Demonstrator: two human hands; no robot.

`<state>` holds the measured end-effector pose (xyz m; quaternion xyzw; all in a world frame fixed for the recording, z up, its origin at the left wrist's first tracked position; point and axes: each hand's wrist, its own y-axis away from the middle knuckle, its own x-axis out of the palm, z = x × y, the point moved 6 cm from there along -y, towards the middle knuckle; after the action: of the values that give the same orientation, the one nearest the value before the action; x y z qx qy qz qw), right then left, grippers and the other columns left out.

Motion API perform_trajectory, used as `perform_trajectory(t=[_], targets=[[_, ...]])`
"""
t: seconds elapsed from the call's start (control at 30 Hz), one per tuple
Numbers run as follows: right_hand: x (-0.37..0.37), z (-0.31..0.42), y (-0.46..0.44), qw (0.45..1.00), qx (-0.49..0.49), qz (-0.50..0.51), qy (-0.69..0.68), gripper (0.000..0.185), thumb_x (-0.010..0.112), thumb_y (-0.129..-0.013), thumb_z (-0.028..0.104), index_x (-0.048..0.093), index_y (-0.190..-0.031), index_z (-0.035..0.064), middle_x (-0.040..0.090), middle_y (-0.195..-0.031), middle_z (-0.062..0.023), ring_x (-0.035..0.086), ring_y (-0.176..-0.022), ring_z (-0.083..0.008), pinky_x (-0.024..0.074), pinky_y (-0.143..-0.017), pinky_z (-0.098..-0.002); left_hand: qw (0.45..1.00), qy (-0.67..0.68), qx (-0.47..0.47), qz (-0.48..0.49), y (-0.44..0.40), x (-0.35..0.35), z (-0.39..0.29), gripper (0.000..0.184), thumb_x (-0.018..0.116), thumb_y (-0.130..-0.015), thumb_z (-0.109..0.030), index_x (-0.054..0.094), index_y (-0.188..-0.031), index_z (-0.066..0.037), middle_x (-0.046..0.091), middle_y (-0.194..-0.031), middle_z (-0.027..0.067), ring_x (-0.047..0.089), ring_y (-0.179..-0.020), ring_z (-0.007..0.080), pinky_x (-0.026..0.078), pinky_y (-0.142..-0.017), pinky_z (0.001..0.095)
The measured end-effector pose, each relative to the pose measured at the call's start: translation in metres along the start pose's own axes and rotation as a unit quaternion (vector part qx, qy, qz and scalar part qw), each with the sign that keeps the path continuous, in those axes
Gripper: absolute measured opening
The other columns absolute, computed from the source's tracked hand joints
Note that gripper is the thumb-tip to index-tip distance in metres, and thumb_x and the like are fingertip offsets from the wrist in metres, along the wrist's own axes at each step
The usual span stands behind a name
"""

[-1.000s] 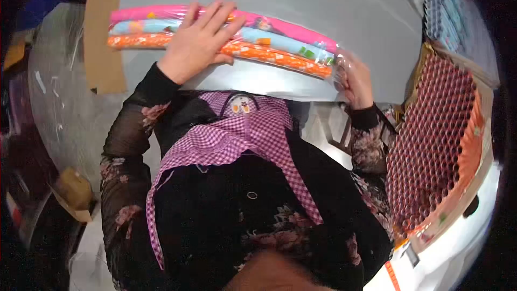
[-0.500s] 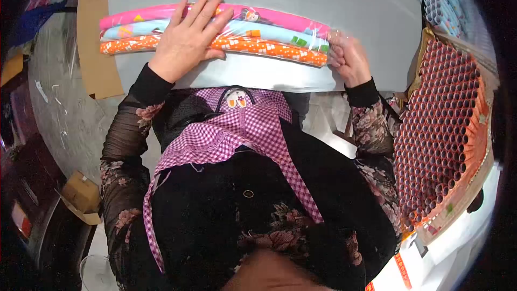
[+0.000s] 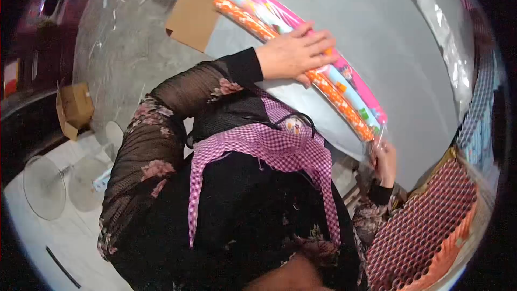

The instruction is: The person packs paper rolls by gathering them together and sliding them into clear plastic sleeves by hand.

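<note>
Three rolls of patterned paper, a pink roll (image 3: 363, 87), a light blue roll (image 3: 353, 98) and an orange roll (image 3: 336, 99) with white marks, lie side by side in a clear plastic sleeve (image 3: 377, 133). They rest slantwise on the grey tabletop (image 3: 414, 75). My left hand (image 3: 293, 54) is laid across the middle of the rolls, its fingers stretched out over the pink one. At the near right end of the bundle, my right hand (image 3: 383, 160) has its fingers closed on the loose end of the sleeve. The fingertips there are partly blurred.
Brown cardboard (image 3: 196, 8) lies along the table's left edge. A long clear plastic bundle (image 3: 444, 37) is on the right side. Beside my right arm stands a large stack of orange rolls (image 3: 431, 226), ends up, with blue rolls (image 3: 482, 113) behind. An opened carton (image 3: 74, 109) sits at far left.
The view has turned, so the bundle now runs down to the right instead of nearly level. My left hand stays flat on the rolls; my right hand stays at the sleeve's end.
</note>
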<state>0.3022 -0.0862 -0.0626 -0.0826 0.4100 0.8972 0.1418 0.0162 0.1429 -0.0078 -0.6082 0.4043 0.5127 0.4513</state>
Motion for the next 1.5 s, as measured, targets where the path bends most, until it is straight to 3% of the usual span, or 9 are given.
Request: perform_trajectory(t=[0.27,0.63,0.93,1.0,1.03,1.07,1.1,1.13,1.5], targets=[[0.019,0.004,0.002,0.999,-0.017,0.005,-0.03,0.017,0.062,-0.088,0.011,0.062,-0.072,0.0051,0.053,-0.055,0.0005,0.043,-0.042,-0.0062,0.0307,-0.039,-0.022,0.999,-0.023,0.001,-0.022,0.002,0.0,-0.001,0.092,0.072,-0.066,-0.058,0.04,-0.142,-0.015,0.042,-0.142,0.0109,0.037,-0.135,0.0279,0.026,-0.112,0.0535],[0.04,0.012,0.008,0.957,-0.07,0.063,-0.275,0.013,0.057,-0.093,0.015,0.052,-0.081,0.0105,0.039,-0.054,0.0055,0.027,-0.036,-0.0048,0.0193,-0.035,-0.0212,1.0,-0.011,0.006,-0.02,0.005,-0.005,-0.007,0.093,0.071,-0.067,-0.057,0.038,-0.142,-0.013,0.042,-0.142,0.0132,0.036,-0.136,0.0305,0.027,-0.114,0.0506],[0.037,-0.019,-0.008,0.902,0.098,0.074,-0.413,0.018,0.043,-0.103,0.021,0.057,-0.101,0.0108,0.037,-0.052,0.0074,0.023,-0.033,-0.0046,0.0187,-0.034,-0.0211,0.999,0.024,0.015,-0.02,0.006,-0.01,-0.011,0.092,0.071,-0.069,-0.054,0.038,-0.142,-0.01,0.041,-0.143,0.0165,0.036,-0.137,0.033,0.028,-0.113,0.0495],[0.047,0.017,0.023,0.931,0.074,-0.014,-0.356,0.024,0.041,-0.102,0.02,0.056,-0.117,0.0076,0.052,-0.072,0.0042,0.044,-0.052,-0.0038,0.0398,-0.05,-0.02,0.999,0.041,-0.001,-0.018,0.005,-0.004,-0.006,0.092,0.073,-0.069,-0.051,0.039,-0.142,-0.008,0.039,-0.145,0.0169,0.035,-0.138,0.0333,0.029,-0.113,0.0494],[0.027,-0.033,-0.012,0.881,0.012,0.196,-0.43,0.035,0.043,-0.1,0.019,0.049,-0.133,0.0061,0.057,-0.093,-0.0006,0.053,-0.073,-0.0065,0.05,-0.07,-0.0219,0.998,0.049,-0.005,-0.024,0.006,0.0,-0.005,0.091,0.074,-0.068,-0.049,0.039,-0.142,-0.008,0.039,-0.146,0.0168,0.034,-0.138,0.0332,0.03,-0.112,0.0494],[0.026,-0.039,-0.017,0.854,-0.015,0.279,-0.438,0.035,0.047,-0.099,0.018,0.049,-0.132,0.0082,0.059,-0.098,-0.0014,0.056,-0.074,-0.0089,0.0517,-0.075,-0.0227,0.999,0.048,-0.004,-0.024,0.006,0.006,-0.004,0.092,0.075,-0.068,-0.049,0.039,-0.142,-0.008,0.039,-0.146,0.016,0.034,-0.138,0.0327,0.03,-0.113,0.0492],[0.042,0.005,0.014,0.949,0.034,0.043,-0.309,0.015,0.051,-0.097,0.017,0.057,-0.11,0.012,0.054,-0.078,0.0049,0.049,-0.062,-0.0056,0.0454,-0.06,-0.0212,0.999,0.042,-0.008,-0.026,0.007,0.01,-0.002,0.093,0.075,-0.067,-0.048,0.039,-0.143,-0.009,0.038,-0.147,0.0152,0.034,-0.139,0.0321,0.029,-0.113,0.0489],[0.043,-0.005,0.002,0.926,0.082,0.046,-0.367,0.005,0.055,-0.096,0.017,0.055,-0.093,0.0141,0.045,-0.065,0.0082,0.04,-0.051,-0.0038,0.0339,-0.049,-0.0202,0.999,0.033,-0.007,-0.025,0.006,0.008,-0.004,0.094,0.075,-0.066,-0.048,0.038,-0.144,-0.01,0.038,-0.147,0.0142,0.034,-0.138,0.0313,0.029,-0.113,0.0486],[0.043,0.024,0.012,0.978,-0.072,0.022,-0.195,0.017,0.06,-0.09,0.014,0.054,-0.077,0.0074,0.042,-0.06,0.0053,0.033,-0.043,-0.0033,0.0244,-0.04,-0.0197,1.0,-0.024,-0.002,-0.014,-0.004,-0.001,-0.005,0.095,0.075,-0.065,-0.052,0.04,-0.143,-0.012,0.044,-0.14,0.0111,0.039,-0.132,0.0287,0.032,-0.11,0.045]])
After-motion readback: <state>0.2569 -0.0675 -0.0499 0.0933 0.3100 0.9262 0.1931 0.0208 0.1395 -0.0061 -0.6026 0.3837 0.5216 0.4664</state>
